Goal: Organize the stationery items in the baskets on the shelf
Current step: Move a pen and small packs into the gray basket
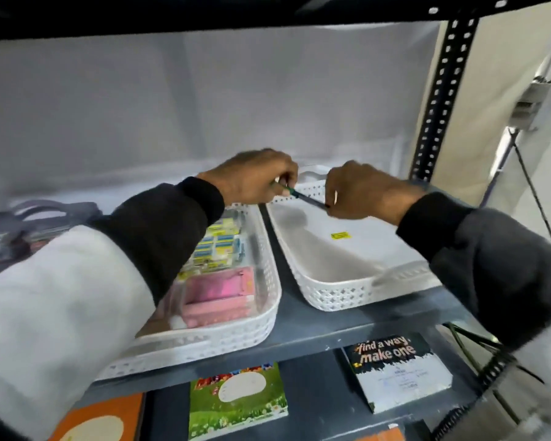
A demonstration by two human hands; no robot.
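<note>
Two white lattice baskets stand side by side on the grey shelf [306, 332]. The left basket [261, 316] holds a pink case [218, 294] and several small yellow-and-blue boxes [218, 246]. The right basket [337, 294] holds nothing but a yellow sticker [340, 235] on its floor. My left hand [252, 178] and my right hand [360, 192] are both closed on the ends of a dark pen [307, 197], held over the far end of the gap between the baskets. How many pens are in the grip is unclear.
A dark bag with handles [35, 218] lies at the shelf's left. On the lower shelf lie a green notebook [236, 399], a black-and-white notebook [398, 370] and an orange one [102, 421]. A black perforated upright [442, 90] stands at the right; cables [490, 370] hang beside it.
</note>
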